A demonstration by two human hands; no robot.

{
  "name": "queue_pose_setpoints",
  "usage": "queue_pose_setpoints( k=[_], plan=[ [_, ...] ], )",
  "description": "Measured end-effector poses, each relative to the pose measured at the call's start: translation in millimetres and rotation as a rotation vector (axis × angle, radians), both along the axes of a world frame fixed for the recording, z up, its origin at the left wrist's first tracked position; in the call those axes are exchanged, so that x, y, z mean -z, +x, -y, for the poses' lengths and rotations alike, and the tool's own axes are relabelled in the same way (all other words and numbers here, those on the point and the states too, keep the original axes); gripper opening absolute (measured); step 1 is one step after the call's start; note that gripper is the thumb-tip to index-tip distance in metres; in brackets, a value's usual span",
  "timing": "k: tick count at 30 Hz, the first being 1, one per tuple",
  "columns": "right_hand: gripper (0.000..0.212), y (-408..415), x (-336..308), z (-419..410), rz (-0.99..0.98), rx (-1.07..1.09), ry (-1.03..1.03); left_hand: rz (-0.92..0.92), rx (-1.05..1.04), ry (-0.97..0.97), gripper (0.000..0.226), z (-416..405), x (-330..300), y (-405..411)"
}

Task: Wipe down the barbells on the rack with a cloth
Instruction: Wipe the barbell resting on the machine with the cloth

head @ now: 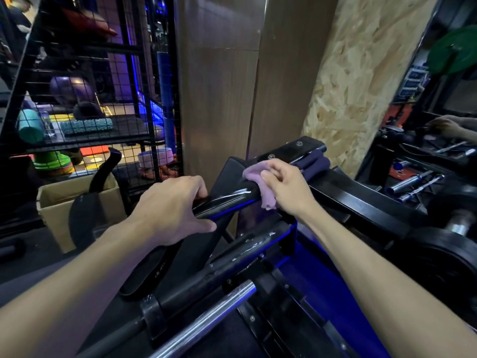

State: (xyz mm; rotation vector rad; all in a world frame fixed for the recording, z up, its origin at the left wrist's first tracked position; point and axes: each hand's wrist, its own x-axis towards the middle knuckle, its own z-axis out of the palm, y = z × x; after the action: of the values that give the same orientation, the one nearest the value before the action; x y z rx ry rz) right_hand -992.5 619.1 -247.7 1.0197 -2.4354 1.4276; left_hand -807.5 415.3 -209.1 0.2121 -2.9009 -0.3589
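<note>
Middle of the frame, and both hands are on the job: the left hand (175,208) has its fingers curled over a glossy black bar (227,200), thumb underneath, steadying it, while the right hand (286,187) pinches a bunched lilac cloth (258,182) and presses it against the same bar just to the right. That bar sits on the black rack (361,202), which runs off toward the right edge. Lower down, a chrome barbell (206,319) angles toward the bottom of the frame with streaks on its shaft, and it looks as though it has not had its turn. More chrome bar ends (415,180) lie at the far right. To do this stroke well, I'd say keep the left grip firm so the bar can't roll, wrap the cloth around the bar instead of dabbing the top, and draw it along in long overlapping passes, turning to a clean fold as it picks up grime. The cloth is small, so watch the dangling corner near the rack's joints.
</note>
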Motion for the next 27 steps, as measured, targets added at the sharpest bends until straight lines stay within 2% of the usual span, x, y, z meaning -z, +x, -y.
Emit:
queue_pose_setpoints(
  k=[2,4,6,8,11,14,17,20,23,25,27],
  plan=[
    [0.024,-11.7,-5.1,-8.6,0.004,0.003,0.013,-0.012,-0.001,0.005,0.054,-0.4,1.1,1.8],
    [0.029,-40.5,-9.0,-27.6,0.010,0.146,-0.019,-0.021,0.015,0.020,0.055,-0.6,3.6,3.6],
    [0.024,-54.0,-5.5,-38.8,0.068,0.303,-0.075,-0.033,0.033,0.023,0.055,-1.5,6.7,4.6],
    [0.016,-58.3,-5.4,-36.6,0.148,0.272,-0.133,-0.046,0.044,0.005,0.054,-1.6,8.7,3.3],
    [0.016,-48.8,-27.7,-34.9,0.222,0.268,-0.403,-0.061,0.049,-0.038,0.056,-1.6,10.7,0.7],
    [0.039,-51.7,-50.0,-52.3,0.155,0.407,-0.602,-0.059,0.042,-0.028,0.059,-1.2,14.1,-0.8],
    [0.032,-46.6,-40.6,-52.5,0.128,0.391,-0.545,-0.039,0.037,0.007,0.058,-2.0,14.5,-1.1],
    [0.015,-40.1,-7.7,-37.6,0.109,0.280,-0.324,-0.019,0.034,0.022,0.058,-2.3,13.4,-1.2],
    [0.014,-19.7,17.2,-25.5,-0.001,0.257,-0.106,-0.014,0.029,0.014,0.059,-2.8,12.2,-1.5],
    [0.016,0.4,26.0,-16.4,-0.034,0.270,-0.057,-0.010,0.025,0.016,0.059,-3.0,11.5,-1.4],
    [0.013,24.4,30.0,-8.6,-0.104,0.164,-0.011,-0.010,0.031,0.014,0.059,-3.2,11.9,-1.4]
  ],
)
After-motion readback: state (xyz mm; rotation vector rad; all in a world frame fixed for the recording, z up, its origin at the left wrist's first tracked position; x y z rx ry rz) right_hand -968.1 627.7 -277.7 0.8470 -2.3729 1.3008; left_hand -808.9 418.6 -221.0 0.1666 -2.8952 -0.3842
